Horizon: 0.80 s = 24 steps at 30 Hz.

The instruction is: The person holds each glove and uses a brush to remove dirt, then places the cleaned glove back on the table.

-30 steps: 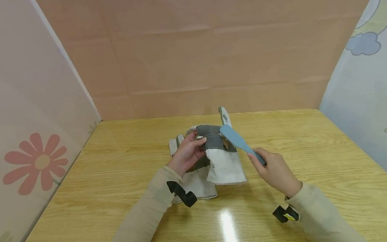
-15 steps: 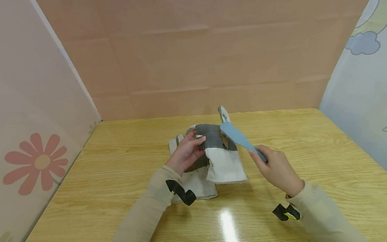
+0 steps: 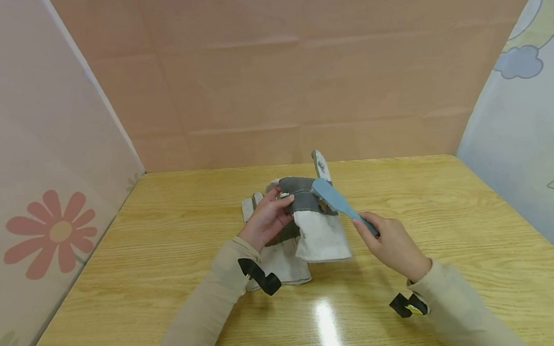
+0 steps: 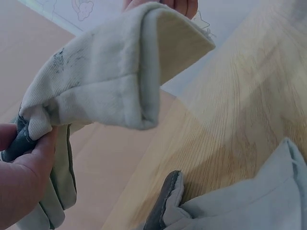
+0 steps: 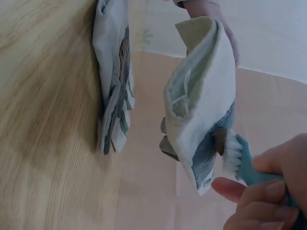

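A white and grey work glove [image 3: 322,239] is held up over the table, its white cuff toward me. My left hand [image 3: 269,216] pinches its grey part between thumb and fingers. In my right hand [image 3: 395,242] is the handle of a light blue brush [image 3: 336,196]. White bristles [image 5: 233,153] meet the glove's grey band beside a brown patch [image 5: 220,140] in the right wrist view. Under the left hand, a second glove [image 3: 283,266] of the same kind lies on the table, partly covered by the raised one. Dark marks [image 4: 58,60] show on the held glove's white cloth.
The wood-grain table [image 3: 175,239] carries a bright light reflection near its front. A plain pinkish backdrop [image 3: 300,85] rises behind it, with printed panels [image 3: 47,130] at both sides. Each wrist wears a small black mount [image 3: 265,281].
The brush shifts slightly up and right, then back left and down across the glove, along with my right hand. My left hand and both gloves stay nearly in place.
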Available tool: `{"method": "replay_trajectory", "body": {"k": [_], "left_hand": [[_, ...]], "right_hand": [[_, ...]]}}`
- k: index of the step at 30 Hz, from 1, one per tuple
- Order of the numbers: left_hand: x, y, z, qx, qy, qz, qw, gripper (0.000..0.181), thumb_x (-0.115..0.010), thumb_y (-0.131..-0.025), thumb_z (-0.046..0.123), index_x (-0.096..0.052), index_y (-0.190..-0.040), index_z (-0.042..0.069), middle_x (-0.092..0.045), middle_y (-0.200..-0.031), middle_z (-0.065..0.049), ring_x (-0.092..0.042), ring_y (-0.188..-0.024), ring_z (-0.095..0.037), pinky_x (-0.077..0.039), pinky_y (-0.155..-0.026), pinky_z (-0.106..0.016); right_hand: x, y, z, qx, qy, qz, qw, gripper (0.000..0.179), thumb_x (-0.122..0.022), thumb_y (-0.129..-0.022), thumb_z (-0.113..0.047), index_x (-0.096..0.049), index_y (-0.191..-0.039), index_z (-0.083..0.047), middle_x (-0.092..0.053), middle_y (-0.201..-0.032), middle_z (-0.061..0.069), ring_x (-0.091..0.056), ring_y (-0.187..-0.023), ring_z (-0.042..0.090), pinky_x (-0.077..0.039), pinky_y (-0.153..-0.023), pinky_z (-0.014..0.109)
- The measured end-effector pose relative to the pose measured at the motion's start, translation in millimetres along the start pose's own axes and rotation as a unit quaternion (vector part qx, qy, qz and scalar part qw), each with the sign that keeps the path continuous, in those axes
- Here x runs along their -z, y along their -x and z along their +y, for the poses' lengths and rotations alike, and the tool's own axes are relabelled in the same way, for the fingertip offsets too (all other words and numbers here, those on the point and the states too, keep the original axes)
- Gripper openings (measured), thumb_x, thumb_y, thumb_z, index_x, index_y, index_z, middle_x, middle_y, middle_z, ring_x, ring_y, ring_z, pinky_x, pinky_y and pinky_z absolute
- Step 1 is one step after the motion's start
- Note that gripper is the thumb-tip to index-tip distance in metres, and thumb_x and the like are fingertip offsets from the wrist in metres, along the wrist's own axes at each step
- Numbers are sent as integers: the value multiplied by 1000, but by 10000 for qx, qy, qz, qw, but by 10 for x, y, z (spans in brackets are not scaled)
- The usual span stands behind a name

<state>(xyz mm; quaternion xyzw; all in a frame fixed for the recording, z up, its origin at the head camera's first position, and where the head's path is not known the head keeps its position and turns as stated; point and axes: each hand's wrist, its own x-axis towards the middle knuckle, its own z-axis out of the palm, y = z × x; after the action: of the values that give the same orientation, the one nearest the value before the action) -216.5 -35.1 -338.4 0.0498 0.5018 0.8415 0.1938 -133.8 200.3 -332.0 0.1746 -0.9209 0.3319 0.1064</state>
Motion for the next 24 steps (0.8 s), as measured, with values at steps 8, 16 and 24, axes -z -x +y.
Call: {"method": "replay_trajectory", "body": {"k": [8,16,24], "left_hand": [[21,-18,-3,-34,35,68,10000,43,-39,-97,-1,-33,-138,7,-59,-97,3,-64,-81,-4,-51,-74,-21],[22,-6,25,-8,149,119,9998,42,-38,-97,-2,-32,-137,8,-57,-101,1,-64,-78,-4,-51,-72,-21],[9,-4,8,91,-72,-122,9999,45,-38,-97,-1,-30,-141,7,-56,-107,-2,-63,-81,-5,-51,-74,-22]], "right_hand": [[12,10,50,32,173,-53,9998,21,-46,-99,-18,-60,-96,-2,-32,-52,-5,-21,-41,-1,-27,-39,20],[49,24,94,-114,316,-64,9994,26,-44,-100,-20,-59,-96,0,-31,-51,-6,-20,-41,0,-26,-39,20],[14,-60,-2,-158,57,66,9998,29,-41,-101,-21,-58,-98,1,-33,-54,-2,-23,-42,2,-28,-41,22]]}}
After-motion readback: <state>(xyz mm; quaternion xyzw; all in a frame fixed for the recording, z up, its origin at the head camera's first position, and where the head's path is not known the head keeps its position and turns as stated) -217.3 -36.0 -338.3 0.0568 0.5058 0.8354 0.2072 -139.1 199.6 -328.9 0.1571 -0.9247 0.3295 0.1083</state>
